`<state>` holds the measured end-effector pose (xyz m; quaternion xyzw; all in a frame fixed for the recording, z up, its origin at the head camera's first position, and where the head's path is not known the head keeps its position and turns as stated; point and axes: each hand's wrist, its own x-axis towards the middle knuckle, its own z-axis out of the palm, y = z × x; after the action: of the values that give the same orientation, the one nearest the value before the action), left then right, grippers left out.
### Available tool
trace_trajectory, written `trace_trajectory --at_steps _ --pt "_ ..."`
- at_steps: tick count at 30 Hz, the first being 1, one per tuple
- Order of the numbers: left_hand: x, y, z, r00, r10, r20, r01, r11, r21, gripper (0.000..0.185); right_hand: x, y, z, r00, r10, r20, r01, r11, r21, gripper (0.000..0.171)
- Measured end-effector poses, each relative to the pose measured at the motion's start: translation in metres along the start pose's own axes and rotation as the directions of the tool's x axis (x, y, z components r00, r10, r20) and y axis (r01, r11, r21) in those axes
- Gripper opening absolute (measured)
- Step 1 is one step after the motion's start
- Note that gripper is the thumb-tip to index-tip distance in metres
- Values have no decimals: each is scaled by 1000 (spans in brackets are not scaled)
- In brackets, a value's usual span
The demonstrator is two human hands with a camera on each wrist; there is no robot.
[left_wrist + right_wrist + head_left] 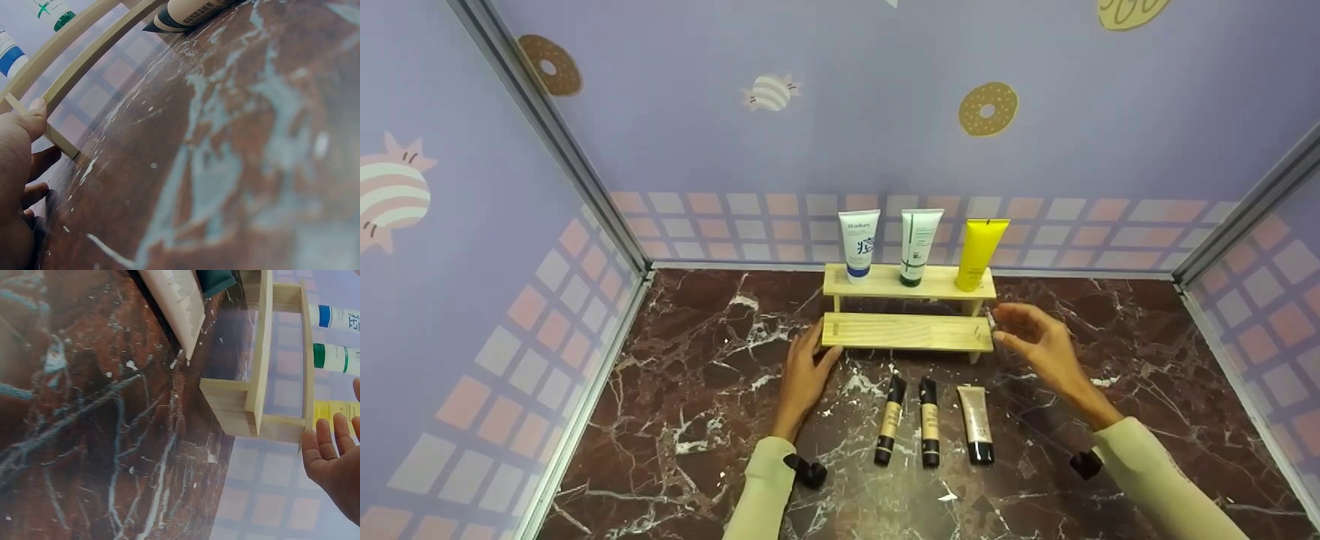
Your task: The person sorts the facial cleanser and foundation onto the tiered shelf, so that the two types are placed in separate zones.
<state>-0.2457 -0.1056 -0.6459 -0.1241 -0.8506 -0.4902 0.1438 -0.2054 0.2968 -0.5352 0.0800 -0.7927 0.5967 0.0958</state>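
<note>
On the dark red-brown, white-veined table (660, 487) stands my two-tier rack of pale wood (907, 331). As I judge it, steadying or squaring the rack calls for low, even pressure at both ends, since a jolt could topple what stands above. My left hand (802, 379) pinches the left end, thumb against fingers across the end piece; my right hand (1046, 349) sits beside the right end, fingers loosely bent and spread, though I cannot tell whether they touch. On the upper tier stand the blue-capped white tube (860, 240), green-capped white tube (920, 244) and glossy yellow tube (982, 251). Before the rack lie a black-capped beige tube (976, 424) and two slimmer black-and-beige tubes (890, 420) (930, 424).
</note>
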Motion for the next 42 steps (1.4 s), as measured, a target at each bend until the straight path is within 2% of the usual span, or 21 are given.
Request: trace_trajectory --at_steps 11,30,34,40,42 --pt "0 -2 0 1000 4 -2 -4 1000 8 70 -19 13 4 999 11 34 -10 1000 -14 41" --pt "1 -4 1 1000 25 1 -25 1000 -2 69 -46 32 16 981 106 165 -93 992 -89 45" --pt "0 -4 1 1000 18 2 -18 1000 -9 69 -51 35 16 971 95 219 -76 993 -95 47" --pt "0 -4 1 1000 14 5 -14 1000 -7 69 -58 40 15 961 39 275 1 989 -145 47" --pt "0 -4 1 1000 15 5 -15 1000 -5 69 -60 41 14 955 47 294 -3 989 -147 48"
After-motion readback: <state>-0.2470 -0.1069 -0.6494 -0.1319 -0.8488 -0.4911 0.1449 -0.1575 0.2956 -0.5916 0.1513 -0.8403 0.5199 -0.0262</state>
